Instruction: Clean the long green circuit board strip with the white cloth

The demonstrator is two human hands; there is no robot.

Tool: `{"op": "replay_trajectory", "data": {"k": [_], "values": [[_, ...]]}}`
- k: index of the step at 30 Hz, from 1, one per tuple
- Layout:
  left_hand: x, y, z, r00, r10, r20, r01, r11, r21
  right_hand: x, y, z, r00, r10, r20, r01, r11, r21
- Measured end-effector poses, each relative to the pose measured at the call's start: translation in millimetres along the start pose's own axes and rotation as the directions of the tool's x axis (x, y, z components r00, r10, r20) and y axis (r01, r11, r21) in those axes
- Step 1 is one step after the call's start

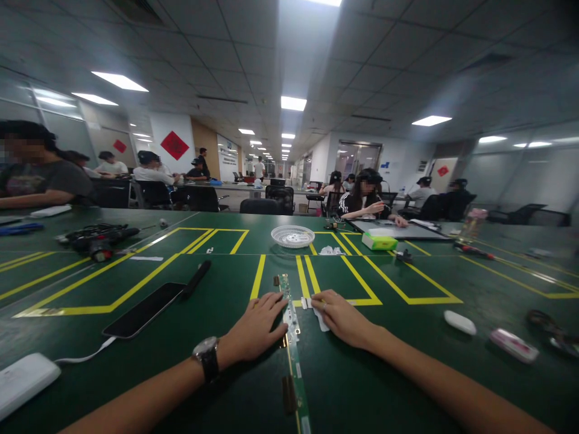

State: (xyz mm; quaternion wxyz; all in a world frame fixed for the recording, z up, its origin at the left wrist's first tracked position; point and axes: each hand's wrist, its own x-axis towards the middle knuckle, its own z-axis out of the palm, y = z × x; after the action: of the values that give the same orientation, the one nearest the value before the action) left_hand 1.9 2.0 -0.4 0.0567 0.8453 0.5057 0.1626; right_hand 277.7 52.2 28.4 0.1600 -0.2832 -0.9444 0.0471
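A long narrow green circuit board [295, 355] lies lengthwise on the table in front of me, with brown flex tabs along its left side. My left hand [260, 325], a watch on its wrist, lies with fingers spread against the board's left edge, the fingertips and thumb touching it. To the right of the board, my right hand [341, 316] is closed on a crumpled white wipe [322, 318], which looks like tissue or cloth. Part of the wipe pokes out beside the board's edge, and the rest is hidden under my fingers.
Ahead stands a white round basket [292, 237], with crumpled paper [332, 251] beside it. A phone [145, 310] on a white cable lies left, near a dark power tool [99, 238]. On the right are a green box [379, 241] and a white case [460, 322]. A person sits opposite.
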Motion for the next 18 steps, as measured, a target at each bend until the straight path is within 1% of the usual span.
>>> {"op": "replay_trajectory", "data": {"k": [7,14,18], "values": [[-0.1,-0.4,-1.2,1.000,0.003,0.008,-0.003,1.000,-0.014,0.2,-7.4,-0.4,0.999,0.031,-0.011,-0.031,0.999,-0.026],[-0.3,-2.0,0.5,1.000,0.012,-0.009,-0.012,1.000,-0.021,-4.1,-19.8,0.2,0.999,0.027,-0.029,-0.029,0.998,-0.059],[-0.4,0.0,-1.3,1.000,0.013,0.002,-0.013,1.000,-0.018,-3.8,-22.4,1.0,0.999,0.042,-0.023,-0.043,0.998,-0.048]]}}
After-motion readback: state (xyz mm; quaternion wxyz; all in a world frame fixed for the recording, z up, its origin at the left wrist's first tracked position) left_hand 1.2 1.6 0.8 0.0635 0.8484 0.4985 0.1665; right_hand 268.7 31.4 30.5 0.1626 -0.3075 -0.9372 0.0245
